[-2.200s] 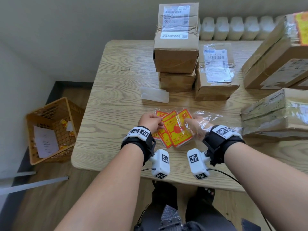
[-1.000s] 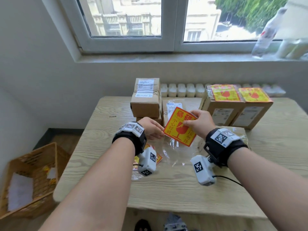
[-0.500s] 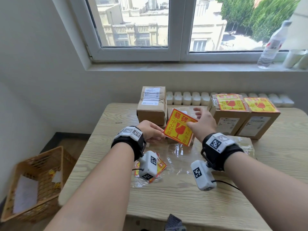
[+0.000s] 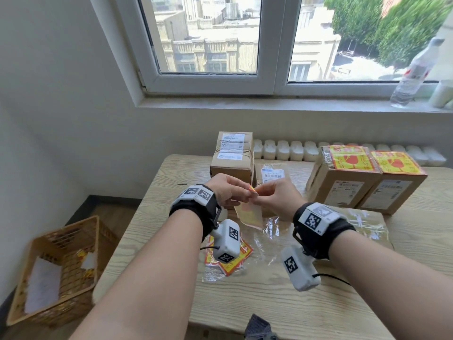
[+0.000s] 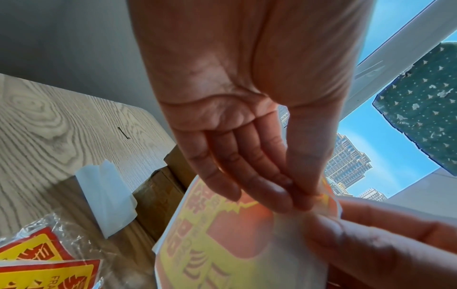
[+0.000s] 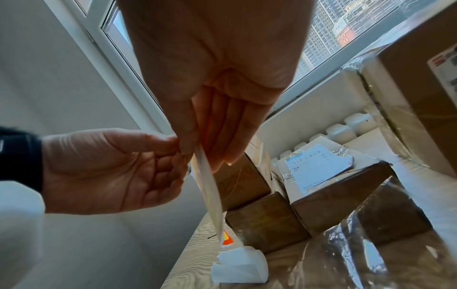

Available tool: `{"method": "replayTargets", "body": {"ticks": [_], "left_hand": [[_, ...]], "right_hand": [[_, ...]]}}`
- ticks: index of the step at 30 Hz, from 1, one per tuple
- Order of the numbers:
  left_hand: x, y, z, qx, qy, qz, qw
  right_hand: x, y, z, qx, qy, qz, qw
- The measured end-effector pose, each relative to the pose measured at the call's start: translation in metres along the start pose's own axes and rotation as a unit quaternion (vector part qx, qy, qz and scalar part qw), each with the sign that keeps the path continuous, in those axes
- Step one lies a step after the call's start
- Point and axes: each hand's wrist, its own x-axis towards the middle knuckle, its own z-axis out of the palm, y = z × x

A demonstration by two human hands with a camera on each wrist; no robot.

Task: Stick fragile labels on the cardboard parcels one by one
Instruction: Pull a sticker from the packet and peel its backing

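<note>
Both hands hold one red-and-yellow fragile label point(image 4: 248, 213) point(image 5: 222, 238) in the air above the table, its pale back toward me. My left hand point(image 4: 229, 190) point(image 5: 284, 197) pinches its top corner. My right hand point(image 4: 274, 195) point(image 6: 197, 152) pinches the same corner from the other side. The label point(image 6: 209, 187) shows edge-on in the right wrist view. Behind the hands stand plain cardboard parcels: a stack point(image 4: 232, 159) and a lower one point(image 4: 273, 174). Two parcels at the right point(image 4: 343, 177) point(image 4: 394, 182) carry fragile labels on top.
A clear plastic bag with more labels point(image 4: 229, 256) point(image 5: 44, 260) lies on the wooden table point(image 4: 269, 303) under my wrists. Curled white backing paper point(image 5: 106, 195) point(image 6: 241, 266) lies beside the parcels. A wicker basket point(image 4: 56, 271) stands on the floor at left. A bottle point(image 4: 414, 72) stands on the sill.
The label has swung from facing me to hanging with its back toward me. My two hands have come together on its top corner. The head view has tilted up.
</note>
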Motion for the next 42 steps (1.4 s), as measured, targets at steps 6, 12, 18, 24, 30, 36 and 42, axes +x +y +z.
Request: {"method": "replayTargets", "body": {"ticks": [6, 12, 18, 24, 30, 36, 42], "left_hand": [[0.003, -0.001, -0.004, -0.005, -0.001, -0.002, 1.000], [0.007, -0.001, -0.008, -0.009, -0.003, 0.004, 1.000], [0.012, -0.001, -0.009, -0.029, -0.010, 0.000, 1.000], [0.016, -0.001, -0.008, -0.029, -0.007, -0.006, 1.000], [0.017, -0.004, -0.013, -0.010, -0.022, 0.012, 1.000], [0.019, -0.006, -0.016, 0.007, -0.034, 0.013, 0.999], [0.020, -0.010, -0.015, -0.001, -0.051, 0.000, 0.999]], "right_hand": [[0.006, 0.000, 0.002, 0.027, -0.001, 0.011, 1.000], [0.012, 0.002, 0.005, 0.030, 0.014, 0.013, 0.999], [0.014, 0.002, 0.006, 0.023, 0.015, 0.007, 1.000], [0.014, 0.000, 0.010, -0.011, 0.017, -0.006, 1.000], [0.013, -0.001, 0.008, 0.008, 0.010, 0.000, 1.000], [0.011, -0.006, 0.007, 0.135, 0.000, 0.059, 0.989], [0.015, -0.004, 0.011, 0.162, 0.034, 0.094, 0.982]]}}
